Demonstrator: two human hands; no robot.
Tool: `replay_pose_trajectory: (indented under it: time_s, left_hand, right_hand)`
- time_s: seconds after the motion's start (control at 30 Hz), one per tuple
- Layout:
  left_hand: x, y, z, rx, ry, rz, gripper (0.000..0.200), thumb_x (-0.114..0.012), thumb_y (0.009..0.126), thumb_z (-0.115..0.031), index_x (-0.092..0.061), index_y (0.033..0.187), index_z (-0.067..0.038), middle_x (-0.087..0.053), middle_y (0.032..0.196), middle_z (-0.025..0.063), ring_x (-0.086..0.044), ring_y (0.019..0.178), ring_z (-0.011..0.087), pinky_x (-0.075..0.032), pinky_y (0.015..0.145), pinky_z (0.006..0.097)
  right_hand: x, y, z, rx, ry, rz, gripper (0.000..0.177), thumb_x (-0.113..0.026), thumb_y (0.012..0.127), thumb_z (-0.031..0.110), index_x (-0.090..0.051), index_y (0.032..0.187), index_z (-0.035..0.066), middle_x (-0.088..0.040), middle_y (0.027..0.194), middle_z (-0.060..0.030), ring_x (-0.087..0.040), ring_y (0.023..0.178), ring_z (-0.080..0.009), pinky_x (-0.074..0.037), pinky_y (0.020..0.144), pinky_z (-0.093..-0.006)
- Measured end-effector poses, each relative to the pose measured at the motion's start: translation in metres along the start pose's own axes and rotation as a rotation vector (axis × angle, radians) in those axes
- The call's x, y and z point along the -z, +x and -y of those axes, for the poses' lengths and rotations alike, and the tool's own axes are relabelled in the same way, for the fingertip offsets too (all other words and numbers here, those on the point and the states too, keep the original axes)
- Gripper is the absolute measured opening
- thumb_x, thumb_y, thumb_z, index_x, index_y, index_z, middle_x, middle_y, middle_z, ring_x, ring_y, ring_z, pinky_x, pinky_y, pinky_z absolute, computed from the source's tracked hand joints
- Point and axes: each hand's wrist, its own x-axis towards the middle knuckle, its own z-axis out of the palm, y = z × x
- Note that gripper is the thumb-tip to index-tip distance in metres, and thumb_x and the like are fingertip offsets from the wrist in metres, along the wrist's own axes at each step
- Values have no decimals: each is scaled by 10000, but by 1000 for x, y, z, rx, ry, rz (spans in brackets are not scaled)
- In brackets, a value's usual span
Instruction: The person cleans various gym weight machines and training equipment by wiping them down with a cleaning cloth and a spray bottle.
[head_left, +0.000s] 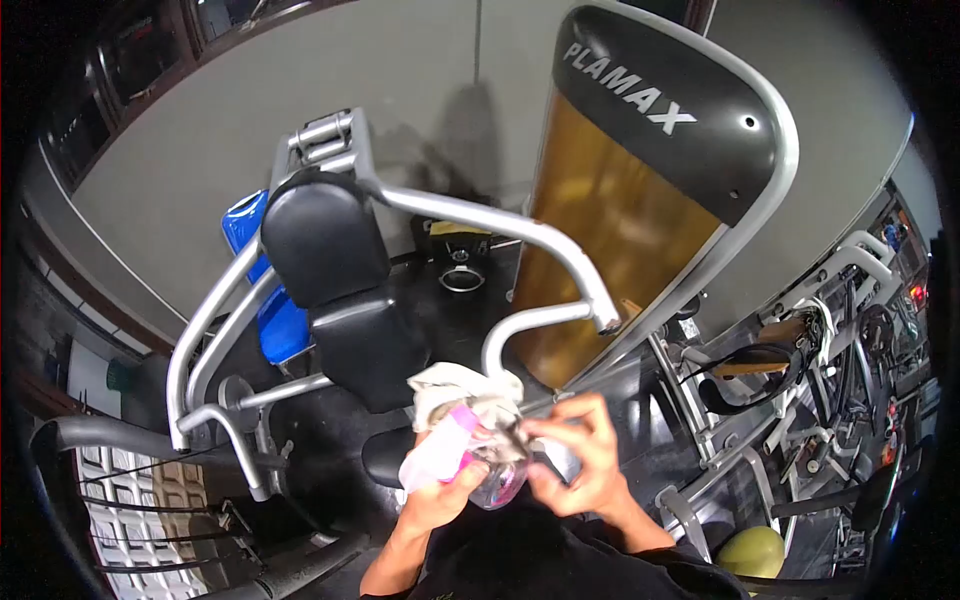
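Note:
My left hand (pixel 437 500) grips a clear spray bottle with a pink head (pixel 450 452), tilted, held close to my chest. A crumpled white cloth (pixel 462 388) lies over the top of the bottle and both hands. My right hand (pixel 578 455) is closed on the cloth's edge and on the bottle's side. Just beyond my hands stands a gym machine with black seat and back pads (pixel 345 290) and silver arms (pixel 520 240).
The machine's weight-stack shroud (pixel 650 150) marked PLAMAX rises on the right, with an amber panel. Blue pads (pixel 270 300) sit behind the seat. More gym equipment (pixel 820 360) crowds the right side. A silver frame (pixel 205 370) curves down at left, and a green ball (pixel 752 550) lies low right.

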Motion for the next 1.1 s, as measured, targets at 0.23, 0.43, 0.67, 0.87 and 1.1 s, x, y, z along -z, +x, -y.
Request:
replay_pose_trajectory:
  time_s: [0.23, 0.43, 0.67, 0.87, 1.1]
  left_hand:
    - [-105, 35, -1, -76, 242, -59, 681, -703, 818, -313, -416, 1296, 78, -481, 1273, 197, -404, 1224, 323, -227, 1068, 430]
    - [-178, 70, 6, -80, 414, 299, 744, -685, 783, -119, -285, 1385, 59, -357, 1380, 206, -350, 1302, 302, -265, 1082, 391]
    - [-232, 123, 38, -51, -23, -4, 395, -643, 792, 8, -515, 1165, 22, -488, 1175, 128, -500, 1099, 217, -396, 955, 338]
    - [-257, 156, 58, -106, 20, -71, 272, -625, 824, 3, -518, 1074, 12, -558, 1038, 93, -522, 1012, 172, -403, 915, 295]
    - [-260, 151, 70, -123, 20, -69, 276, -625, 820, 12, -522, 1076, 6, -562, 1065, 97, -521, 1028, 176, -400, 928, 296]
  right_hand:
    - [41, 4, -31, -39, -6, 213, 841, -718, 641, 91, -357, 1399, 38, -432, 1184, -185, -491, 1054, -335, -429, 897, -402]
    - [90, -19, -92, -139, 104, -183, 680, -754, 629, 103, -454, 1230, 1, -420, 1140, -189, -456, 1043, -334, -430, 859, -419]
    - [181, -17, -128, -154, 219, -300, 432, -582, 795, -16, -379, 1173, -70, -568, 1054, -194, -656, 731, -195, -532, 683, -319]
    - [247, 23, -136, -81, -59, -557, 261, -643, 781, 1, -574, 1027, -48, -608, 774, -110, -630, 593, -159, -505, 546, -283]
    - [262, 75, -148, -29, -199, -569, 130, -645, 769, 9, -606, 892, -5, -586, 717, -83, -619, 567, -157, -481, 516, -283]
